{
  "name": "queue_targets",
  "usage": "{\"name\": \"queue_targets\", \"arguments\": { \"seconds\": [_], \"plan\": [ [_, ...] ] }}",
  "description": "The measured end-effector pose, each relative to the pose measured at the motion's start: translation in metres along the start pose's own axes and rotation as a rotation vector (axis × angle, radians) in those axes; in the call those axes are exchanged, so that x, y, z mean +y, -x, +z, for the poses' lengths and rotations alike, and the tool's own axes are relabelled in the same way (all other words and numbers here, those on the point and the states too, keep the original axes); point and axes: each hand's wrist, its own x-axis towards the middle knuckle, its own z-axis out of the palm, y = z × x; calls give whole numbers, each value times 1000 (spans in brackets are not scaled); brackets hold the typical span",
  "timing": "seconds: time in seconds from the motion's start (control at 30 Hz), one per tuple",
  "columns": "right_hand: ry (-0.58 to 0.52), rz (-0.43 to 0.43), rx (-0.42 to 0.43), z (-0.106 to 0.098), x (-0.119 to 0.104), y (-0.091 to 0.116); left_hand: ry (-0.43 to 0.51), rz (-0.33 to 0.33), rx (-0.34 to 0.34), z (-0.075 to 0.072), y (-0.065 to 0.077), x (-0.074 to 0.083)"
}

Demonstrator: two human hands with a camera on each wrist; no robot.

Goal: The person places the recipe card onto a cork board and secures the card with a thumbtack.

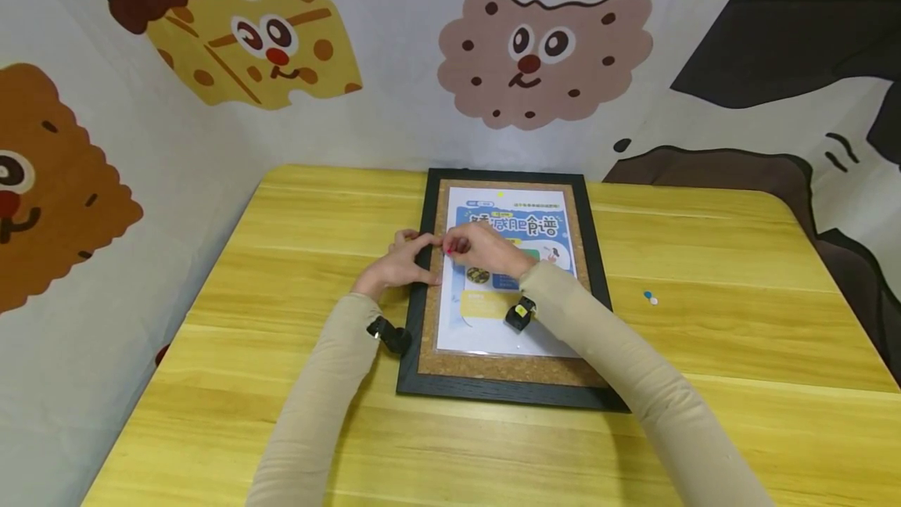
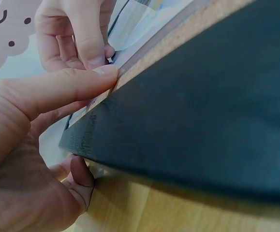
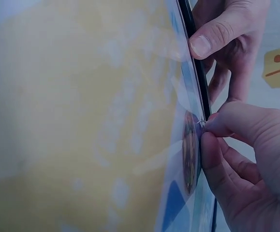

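A laminated printed poster (image 1: 486,331) lies on a cork board (image 1: 450,364) with a black frame (image 1: 493,391). At the poster's left edge, my right hand (image 1: 486,247) pinches a small pink thumbtack (image 1: 449,250). In the right wrist view, what looks like its thin metal pin (image 3: 201,122) shows at the fingertips. My left hand (image 1: 397,264) reaches across the frame's left side, thumb and index finger stretched onto the cork beside the poster. In the left wrist view, its other fingers (image 2: 81,174) bend beside the frame's outer edge. A yellow thumbtack (image 1: 500,194) sits at the poster's top.
Two small discs, a blue one (image 1: 647,295) and a white one (image 1: 654,301), lie on the wooden table (image 1: 725,319) right of the board. Behind the table hangs a white cloth (image 1: 394,100) with cartoon food prints. Each wrist carries a small black camera.
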Motion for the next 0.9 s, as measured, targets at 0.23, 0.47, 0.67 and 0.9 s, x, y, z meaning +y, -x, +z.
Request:
{"name": "queue_targets", "arguments": {
  "seconds": [0.23,0.47,0.67,0.9],
  "plan": [
    [32,-19,-7,1,0,-1,-5,3,-2,0,-1,0],
    [25,-34,-4,1,1,-2,-4,23,3,0,-8,-7],
    [-30,-4,-6,2,6,-3,6,20,-3,0,-4,-3],
    [-84,37,9,2,7,-3,-14,2,-4,0,-2,-1]
  ]
}}
